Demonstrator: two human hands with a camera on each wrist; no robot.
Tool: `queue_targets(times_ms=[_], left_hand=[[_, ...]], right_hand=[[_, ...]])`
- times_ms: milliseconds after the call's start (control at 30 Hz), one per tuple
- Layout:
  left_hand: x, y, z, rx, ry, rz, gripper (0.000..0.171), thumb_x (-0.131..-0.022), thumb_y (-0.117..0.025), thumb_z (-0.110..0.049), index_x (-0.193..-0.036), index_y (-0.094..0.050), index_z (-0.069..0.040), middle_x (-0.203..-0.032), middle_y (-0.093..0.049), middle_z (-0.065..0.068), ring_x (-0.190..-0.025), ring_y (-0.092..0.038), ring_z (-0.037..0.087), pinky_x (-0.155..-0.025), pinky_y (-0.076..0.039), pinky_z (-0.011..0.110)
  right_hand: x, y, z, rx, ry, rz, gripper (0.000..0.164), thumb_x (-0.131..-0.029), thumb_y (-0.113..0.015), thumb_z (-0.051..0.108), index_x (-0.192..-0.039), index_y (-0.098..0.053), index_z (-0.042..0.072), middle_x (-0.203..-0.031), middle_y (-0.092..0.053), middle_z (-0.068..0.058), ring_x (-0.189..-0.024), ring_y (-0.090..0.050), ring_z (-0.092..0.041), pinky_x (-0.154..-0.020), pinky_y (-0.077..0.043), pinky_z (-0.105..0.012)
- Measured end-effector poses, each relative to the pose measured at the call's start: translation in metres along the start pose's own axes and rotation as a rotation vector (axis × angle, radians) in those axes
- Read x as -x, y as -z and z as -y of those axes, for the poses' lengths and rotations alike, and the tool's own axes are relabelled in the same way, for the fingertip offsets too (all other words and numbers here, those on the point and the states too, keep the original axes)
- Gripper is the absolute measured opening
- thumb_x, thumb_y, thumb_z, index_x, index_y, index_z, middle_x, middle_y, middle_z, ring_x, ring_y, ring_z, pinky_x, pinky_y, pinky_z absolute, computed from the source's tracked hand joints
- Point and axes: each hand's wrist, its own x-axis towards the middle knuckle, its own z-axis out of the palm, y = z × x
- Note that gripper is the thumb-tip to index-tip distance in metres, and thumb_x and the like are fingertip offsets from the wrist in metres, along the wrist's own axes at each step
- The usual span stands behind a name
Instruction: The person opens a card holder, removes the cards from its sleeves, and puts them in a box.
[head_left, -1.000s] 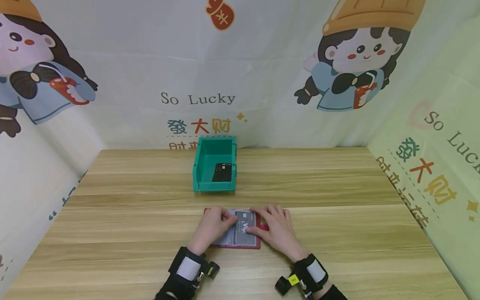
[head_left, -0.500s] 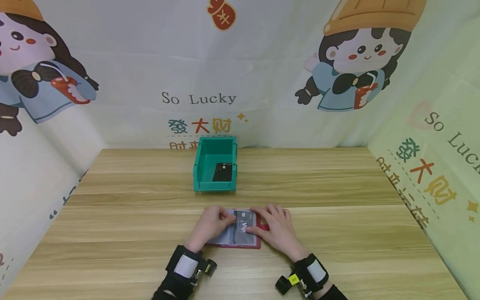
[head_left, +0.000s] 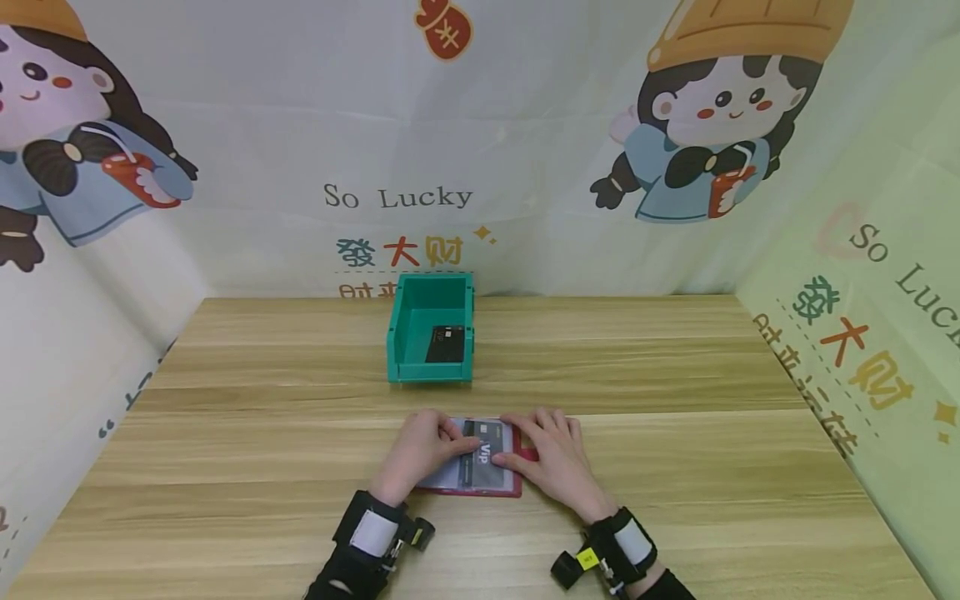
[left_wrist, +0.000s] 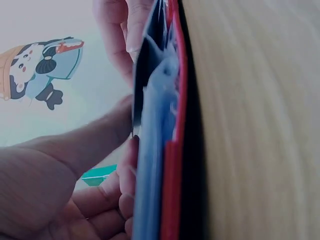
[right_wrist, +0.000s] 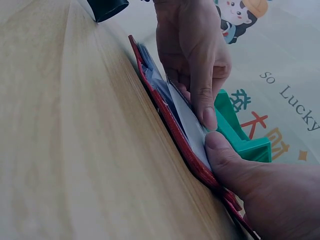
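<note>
A red card holder (head_left: 516, 488) lies open on the table, its clear plastic sleeves (head_left: 444, 478) facing up. A dark grey card marked VIP (head_left: 486, 475) is over its right side; in the right wrist view the near edge stands up off the sleeves. My left hand (head_left: 412, 454) pinches this card, thumb on its face and the other fingers curled in. My right hand (head_left: 558, 462) lies over the holder's right end. Its thumb presses on the card, the index finger is at the upper right corner, and the other fingers stretch out beside the holder.
Behind the holder stands a green bin (head_left: 429, 372) with a black card (head_left: 447, 345) inside. The wooden table (head_left: 675, 358) ends at a printed cloth backdrop (head_left: 540, 167) at the back and sides. Both wrists wear strapped cameras.
The VIP card has shifted slightly left under my left fingers, and my left thumb now reaches farther over it. My right hand and the holder have stayed in place.
</note>
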Motion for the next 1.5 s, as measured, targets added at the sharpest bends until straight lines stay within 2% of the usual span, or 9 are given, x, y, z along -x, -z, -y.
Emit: queue_targets(times_ms=[167, 333, 567, 967, 1267, 1400, 1500], left_hand=[[-0.001, 0.000, 0.002, -0.005, -0.003, -0.012, 0.024, -0.084, -0.082, -0.025, -0.075, -0.072, -0.006, -0.059, -0.056, -0.001, -0.058, -0.049, 0.011, -0.054, -0.033, 0.022], [-0.004, 0.005, 0.006, 0.017, 0.043, 0.014, 0.022, -0.084, -0.082, -0.027, -0.076, -0.075, -0.007, -0.063, -0.058, -0.001, -0.062, -0.049, 0.012, -0.056, -0.033, 0.024], [-0.005, 0.009, 0.009, 0.013, 0.050, 0.017, 0.021, -0.084, -0.082, -0.025, -0.075, -0.075, -0.007, -0.063, -0.060, -0.001, -0.061, -0.050, 0.011, -0.056, -0.034, 0.024], [-0.001, 0.024, 0.011, -0.002, 0.110, 0.024, 0.020, -0.083, -0.081, -0.024, -0.078, -0.075, -0.006, -0.072, -0.067, 0.001, -0.066, -0.054, 0.012, -0.058, -0.040, 0.024], [-0.003, 0.035, 0.017, 0.168, 0.184, 0.036, 0.018, -0.085, -0.080, -0.015, -0.087, -0.073, 0.002, -0.072, -0.075, 0.009, -0.056, -0.063, 0.009, -0.057, -0.052, 0.024], [-0.004, 0.040, 0.018, 0.202, 0.189, 0.021, 0.019, -0.085, -0.080, -0.013, -0.092, -0.072, 0.003, -0.077, -0.076, 0.012, -0.058, -0.064, 0.009, -0.059, -0.053, 0.024], [-0.005, 0.043, 0.018, 0.186, 0.180, 0.002, 0.021, -0.086, -0.079, -0.015, -0.096, -0.073, 0.002, -0.080, -0.077, 0.012, -0.060, -0.064, 0.010, -0.061, -0.051, 0.025]], right_hand=[[0.000, 0.000, 0.000, 0.004, 0.001, 0.000, 0.056, -0.085, -0.076, 0.050, -0.131, -0.065, 0.021, -0.098, -0.055, 0.001, -0.096, -0.042, -0.019, -0.083, -0.025, -0.036], [0.000, 0.000, 0.000, -0.001, 0.003, 0.005, 0.056, -0.085, -0.075, 0.050, -0.132, -0.065, 0.021, -0.100, -0.056, 0.000, -0.096, -0.042, -0.019, -0.084, -0.026, -0.037], [0.000, 0.001, 0.001, -0.011, 0.001, 0.004, 0.055, -0.085, -0.076, 0.048, -0.131, -0.066, 0.020, -0.097, -0.055, 0.001, -0.095, -0.041, -0.019, -0.083, -0.025, -0.036], [0.000, 0.001, 0.001, -0.025, -0.019, 0.013, 0.055, -0.085, -0.077, 0.046, -0.132, -0.065, 0.020, -0.097, -0.055, 0.000, -0.096, -0.041, -0.020, -0.084, -0.025, -0.037], [-0.001, 0.001, 0.000, -0.020, -0.014, 0.007, 0.056, -0.084, -0.077, 0.049, -0.131, -0.066, 0.021, -0.097, -0.055, 0.001, -0.097, -0.041, -0.019, -0.084, -0.025, -0.037], [-0.001, 0.001, 0.001, -0.021, -0.011, 0.002, 0.056, -0.084, -0.077, 0.049, -0.131, -0.066, 0.021, -0.096, -0.054, 0.001, -0.096, -0.041, -0.019, -0.084, -0.025, -0.037], [0.000, 0.001, 0.001, -0.017, -0.011, -0.001, 0.056, -0.084, -0.077, 0.049, -0.131, -0.066, 0.021, -0.095, -0.054, 0.002, -0.095, -0.040, -0.018, -0.085, -0.025, -0.038]])
